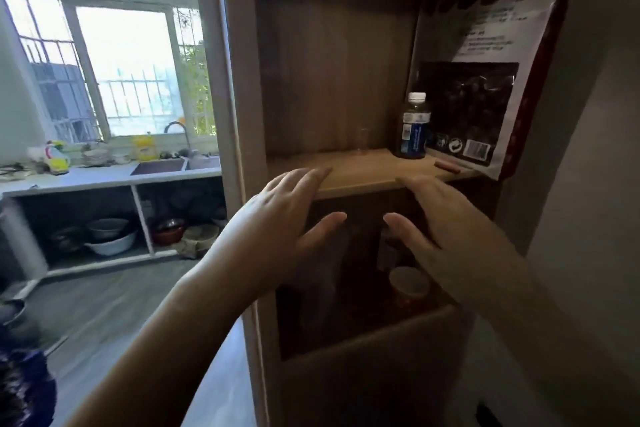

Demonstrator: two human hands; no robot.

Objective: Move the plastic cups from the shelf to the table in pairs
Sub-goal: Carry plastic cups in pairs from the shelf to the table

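Observation:
A wooden shelf unit fills the head view, with a bare light-wood shelf board (363,172) at mid height. A faint clear plastic cup (362,140) stands at the back of that board; it is hard to make out. My left hand (284,218) and my right hand (446,229) reach toward the board's front edge, both with fingers spread and nothing in them. They are a little apart from each other, below and in front of the cup. In the darker compartment below stands a reddish cup (408,288) with a pale rim.
A dark bottle (414,126) with a white cap and a large printed bag (485,80) stand at the board's right. A small reddish stick (446,166) lies near them. At left are a kitchen counter (104,177) with a sink, a window, bowls underneath, and grey floor.

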